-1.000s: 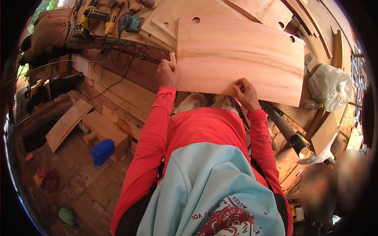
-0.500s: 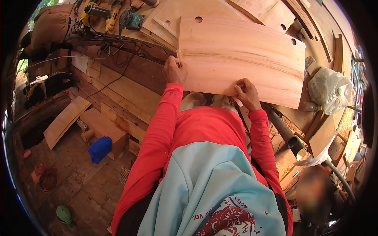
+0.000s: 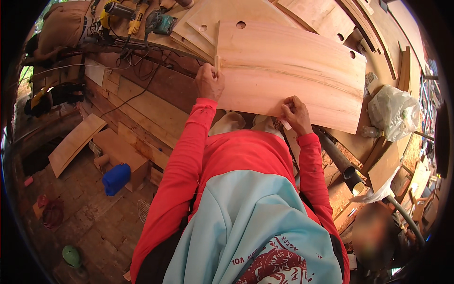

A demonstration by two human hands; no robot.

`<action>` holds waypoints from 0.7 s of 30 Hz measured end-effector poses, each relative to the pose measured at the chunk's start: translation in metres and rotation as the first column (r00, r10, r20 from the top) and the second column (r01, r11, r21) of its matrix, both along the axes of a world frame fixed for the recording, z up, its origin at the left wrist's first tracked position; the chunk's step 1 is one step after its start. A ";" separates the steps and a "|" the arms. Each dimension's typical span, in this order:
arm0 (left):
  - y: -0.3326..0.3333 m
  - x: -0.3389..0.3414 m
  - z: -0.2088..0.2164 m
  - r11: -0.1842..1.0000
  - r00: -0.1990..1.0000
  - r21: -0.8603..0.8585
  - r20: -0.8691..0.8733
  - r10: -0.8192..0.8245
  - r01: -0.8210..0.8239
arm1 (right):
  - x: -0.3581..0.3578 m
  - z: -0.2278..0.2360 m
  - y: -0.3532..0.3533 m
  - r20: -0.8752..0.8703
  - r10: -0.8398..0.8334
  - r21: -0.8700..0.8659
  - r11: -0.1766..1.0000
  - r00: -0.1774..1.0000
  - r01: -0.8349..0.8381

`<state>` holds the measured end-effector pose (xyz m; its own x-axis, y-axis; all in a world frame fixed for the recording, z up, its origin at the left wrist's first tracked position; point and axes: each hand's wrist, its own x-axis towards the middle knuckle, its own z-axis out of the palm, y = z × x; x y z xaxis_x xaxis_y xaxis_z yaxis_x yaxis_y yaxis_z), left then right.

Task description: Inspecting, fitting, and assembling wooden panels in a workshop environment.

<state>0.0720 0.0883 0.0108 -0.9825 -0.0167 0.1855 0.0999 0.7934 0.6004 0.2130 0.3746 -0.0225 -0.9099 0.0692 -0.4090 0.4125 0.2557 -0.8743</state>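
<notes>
A pale, pinkish wooden board (image 3: pixel 288 71) with two round holes near its far edge lies across the bench in front of me. At its left end, my left hand (image 3: pixel 210 82) is closed, fingertips pinching a narrow light strip (image 3: pixel 217 63) against the board's edge. My right hand (image 3: pixel 297 116) is bent over the near edge, thumb and fingers pressed together. A small pale strip (image 3: pixel 285 125) pokes out below those fingers; its material is unclear.
Yellow (image 3: pixel 137 18) and teal (image 3: pixel 164 24) power tools with cables lie at the far left. More boards (image 3: pixel 241 14) are stacked behind. A plastic bag (image 3: pixel 395 111) and a dark pipe (image 3: pixel 336 156) are at right. A blue jerrycan (image 3: pixel 116 179) stands lower left; another person (image 3: pixel 373 232) is lower right.
The board has turned very slightly, its left end a little farther right in view. My left hand has shifted slightly away from me; my right hand keeps its grip.
</notes>
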 end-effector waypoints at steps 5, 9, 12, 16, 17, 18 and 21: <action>0.024 0.004 -0.014 0.990 0.991 -0.066 -0.035 -0.129 0.127 | 0.001 0.001 -0.002 -0.024 -0.065 -0.004 0.998 0.998 0.065; -0.004 -0.009 -0.024 0.986 0.999 -0.167 -0.050 -0.015 0.006 | -0.002 0.013 -0.005 0.016 -0.072 -0.056 0.996 0.997 0.073; -0.051 -0.011 -0.008 0.985 0.996 -0.156 -0.059 0.062 -0.071 | -0.002 0.010 -0.004 -0.009 -0.073 -0.063 0.995 0.997 0.072; -0.084 0.001 0.009 0.987 0.987 0.010 -0.022 0.158 -0.157 | -0.002 0.005 -0.001 -0.007 -0.065 -0.065 0.996 0.998 0.064; -0.089 0.004 0.003 0.986 0.986 0.011 -0.021 0.167 -0.167 | -0.003 0.004 0.000 -0.009 -0.055 -0.074 0.996 0.998 0.054; -0.094 0.009 -0.002 0.968 0.981 0.161 0.059 0.184 -0.191 | -0.005 0.007 0.001 -0.011 -0.036 -0.070 0.997 0.999 0.035; -0.095 0.019 -0.013 0.769 0.922 0.527 0.320 0.216 -0.363 | -0.008 0.015 0.003 0.035 0.047 -0.017 0.999 0.998 -0.047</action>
